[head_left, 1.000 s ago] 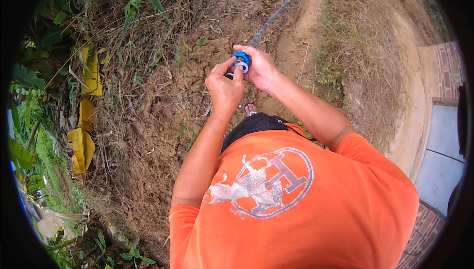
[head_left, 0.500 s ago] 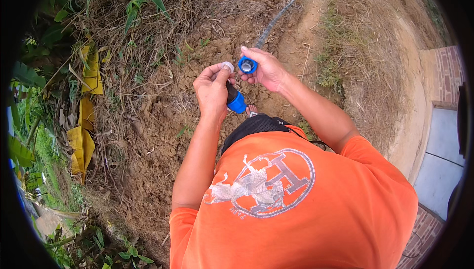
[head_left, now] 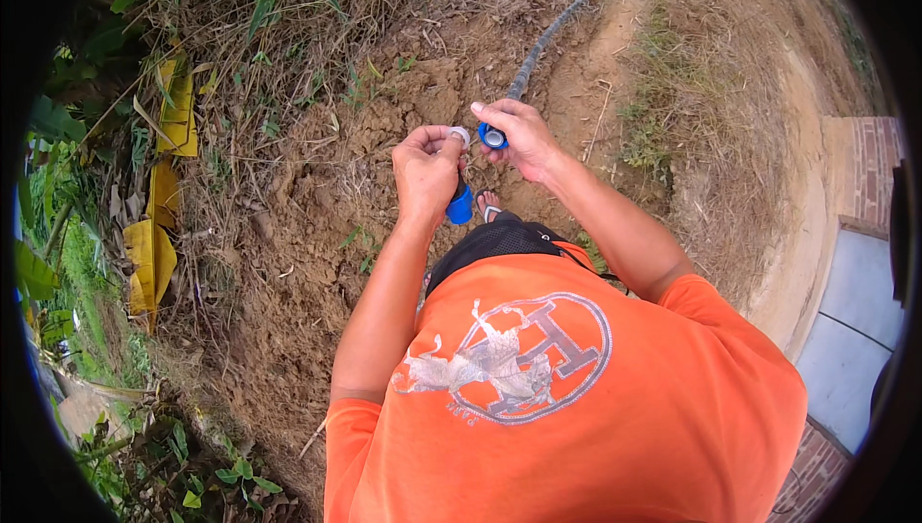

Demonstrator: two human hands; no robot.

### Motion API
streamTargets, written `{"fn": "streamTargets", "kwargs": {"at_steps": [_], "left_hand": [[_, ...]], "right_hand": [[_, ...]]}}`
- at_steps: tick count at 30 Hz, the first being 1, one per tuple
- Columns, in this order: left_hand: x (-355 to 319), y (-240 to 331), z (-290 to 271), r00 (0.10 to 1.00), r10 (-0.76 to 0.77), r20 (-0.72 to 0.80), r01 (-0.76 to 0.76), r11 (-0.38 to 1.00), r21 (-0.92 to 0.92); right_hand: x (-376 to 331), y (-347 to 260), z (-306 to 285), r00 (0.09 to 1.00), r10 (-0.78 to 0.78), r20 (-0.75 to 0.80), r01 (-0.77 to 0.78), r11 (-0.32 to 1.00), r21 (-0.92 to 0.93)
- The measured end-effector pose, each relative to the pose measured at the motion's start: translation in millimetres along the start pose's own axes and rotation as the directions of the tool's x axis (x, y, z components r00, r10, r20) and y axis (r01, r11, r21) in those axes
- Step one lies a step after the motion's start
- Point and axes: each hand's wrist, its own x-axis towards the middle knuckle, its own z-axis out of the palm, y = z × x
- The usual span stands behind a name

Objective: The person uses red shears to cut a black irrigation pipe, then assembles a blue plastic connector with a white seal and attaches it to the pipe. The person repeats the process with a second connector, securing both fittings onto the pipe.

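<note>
My left hand [head_left: 427, 172] pinches a small white roll [head_left: 461, 135] above a blue fitting [head_left: 460, 204]; my right hand's [head_left: 519, 136] grip closes on 1 blue, round-mouthed pipe end [head_left: 494, 136] of the grey hose [head_left: 557, 28]. Bare soil [head_left: 317, 264] lies open below; dry grass [head_left: 691, 120] borders right.

My left hand [head_left: 425, 172] pinching small white roll [head_left: 460, 134], blue fitting [head_left: 460, 204] below it | right hand [head_left: 519, 139] gripping blue-capped hose end [head_left: 493, 137] | grey hose [head_left: 562, 24] across bare soil [head_left: 317, 235]
</note>
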Motion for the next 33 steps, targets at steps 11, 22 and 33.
{"fn": "streamTargets", "kwargs": {"at_steps": [11,22,33], "left_hand": [[12.3,-8.6,12.6,0.916,0.4,0.017,-0.34,0.755,0.561],[5.8,-66.6,-81.2,0.932,-0.041,-0.36,0.067,0.996,0.059],[-31.3,-139.1,-140.9,0.813,-0.247,-0.526,0.117,0.956,-0.269]], "right_hand": [[10.5,5.7,-13.8,0.972,0.027,0.235,-0.087,0.965,0.248],[79.2,32.6,46.9,0.973,0.086,0.213,-0.145,0.949,0.279],[221.8,108.9,150.4,0.947,0.125,0.295,-0.18,0.97,0.165]]}}
